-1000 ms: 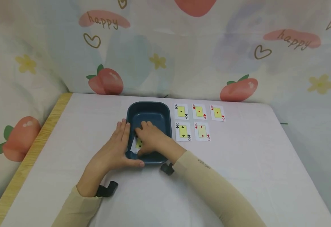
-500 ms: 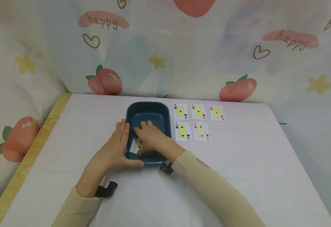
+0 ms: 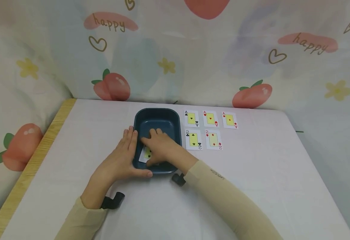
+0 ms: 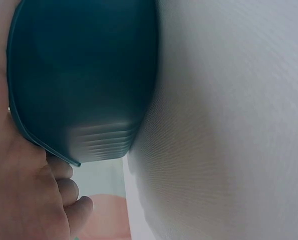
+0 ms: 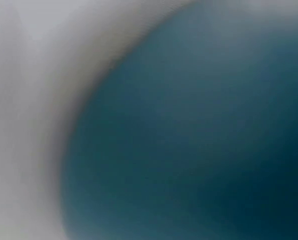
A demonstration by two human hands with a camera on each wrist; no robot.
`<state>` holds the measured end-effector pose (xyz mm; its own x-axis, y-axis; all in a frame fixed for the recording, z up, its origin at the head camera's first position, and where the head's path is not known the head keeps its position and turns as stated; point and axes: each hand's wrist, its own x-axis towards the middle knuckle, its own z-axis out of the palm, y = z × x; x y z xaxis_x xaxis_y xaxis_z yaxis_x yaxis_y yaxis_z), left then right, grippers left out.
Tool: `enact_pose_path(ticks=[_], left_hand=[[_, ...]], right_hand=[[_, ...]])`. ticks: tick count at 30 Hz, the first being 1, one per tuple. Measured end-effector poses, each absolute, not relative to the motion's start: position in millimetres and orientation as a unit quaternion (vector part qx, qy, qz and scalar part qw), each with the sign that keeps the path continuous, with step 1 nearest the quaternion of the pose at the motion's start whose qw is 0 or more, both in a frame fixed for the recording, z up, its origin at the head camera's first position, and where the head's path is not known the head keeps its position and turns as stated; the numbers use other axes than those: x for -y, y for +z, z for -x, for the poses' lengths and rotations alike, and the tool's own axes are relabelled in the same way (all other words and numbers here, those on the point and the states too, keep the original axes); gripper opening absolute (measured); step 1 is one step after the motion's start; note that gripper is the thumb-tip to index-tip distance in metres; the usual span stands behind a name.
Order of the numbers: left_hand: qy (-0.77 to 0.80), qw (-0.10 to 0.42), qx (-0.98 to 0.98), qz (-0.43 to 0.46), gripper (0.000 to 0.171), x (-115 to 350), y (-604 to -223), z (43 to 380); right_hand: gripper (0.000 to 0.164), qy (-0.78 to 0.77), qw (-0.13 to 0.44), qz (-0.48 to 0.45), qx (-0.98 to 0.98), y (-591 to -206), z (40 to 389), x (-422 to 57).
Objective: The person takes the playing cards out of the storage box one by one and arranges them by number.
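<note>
A dark blue tray (image 3: 178, 124) stands on the white-covered table. My left hand (image 3: 117, 160) lies along its left rim with fingers straight, thumb along the front edge; the left wrist view shows this hand against the outer wall of the tray (image 4: 83, 75). Inside the tray my right hand (image 3: 160, 146) is bent down over a white playing card (image 3: 144, 155) with a yellow panel and black pips. The index finger and thumb are curled at the card's far and near ends; most of the card is hidden under the hand. The right wrist view shows only the blurred tray wall (image 5: 164, 125).
Right of the tray several playing cards lie face up in two rows: the ace of clubs (image 3: 191, 119), ace of hearts (image 3: 210, 119) and ace of diamonds (image 3: 230, 120) behind, the two of clubs (image 3: 194, 140) and two of diamonds (image 3: 214, 140) in front. A patterned curtain (image 3: 199, 66) hangs behind.
My right hand's index finger has shifted slightly left and nearer over the card in the tray. The left hand, the tray and the laid-out cards have stayed put.
</note>
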<state>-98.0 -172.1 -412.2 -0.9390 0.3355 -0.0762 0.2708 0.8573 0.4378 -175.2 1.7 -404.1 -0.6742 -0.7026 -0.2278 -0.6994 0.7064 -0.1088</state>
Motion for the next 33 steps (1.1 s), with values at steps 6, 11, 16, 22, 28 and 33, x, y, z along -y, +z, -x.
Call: enact_pose_path(ticks=[6, 11, 16, 22, 28, 33], left_hand=[[0.214, 0.077, -0.961, -0.155, 0.148, 170, -409, 97], [0.217, 0.08, -0.961, -0.152, 0.145, 167, -407, 96], [0.214, 0.076, -0.962, -0.151, 0.145, 167, -406, 96], [0.213, 0.079, -0.964, -0.141, 0.148, 167, -408, 97], [0.21, 0.086, -0.965, -0.134, 0.149, 167, -409, 98], [0.212, 0.083, -0.965, -0.13, 0.15, 166, -408, 97]], right_hand=[[0.083, -0.023, 0.118, 0.403, -0.907, -400, 173, -11], [0.076, -0.052, 0.092, 0.407, -0.907, -390, 173, -23], [0.079, -0.089, 0.073, 0.408, -0.906, -372, 173, -38], [0.093, -0.101, 0.061, 0.403, -0.908, -349, 174, -60], [0.087, -0.078, 0.063, 0.394, -0.913, -332, 171, -82], [0.088, -0.06, 0.065, 0.383, -0.919, -325, 167, -98]])
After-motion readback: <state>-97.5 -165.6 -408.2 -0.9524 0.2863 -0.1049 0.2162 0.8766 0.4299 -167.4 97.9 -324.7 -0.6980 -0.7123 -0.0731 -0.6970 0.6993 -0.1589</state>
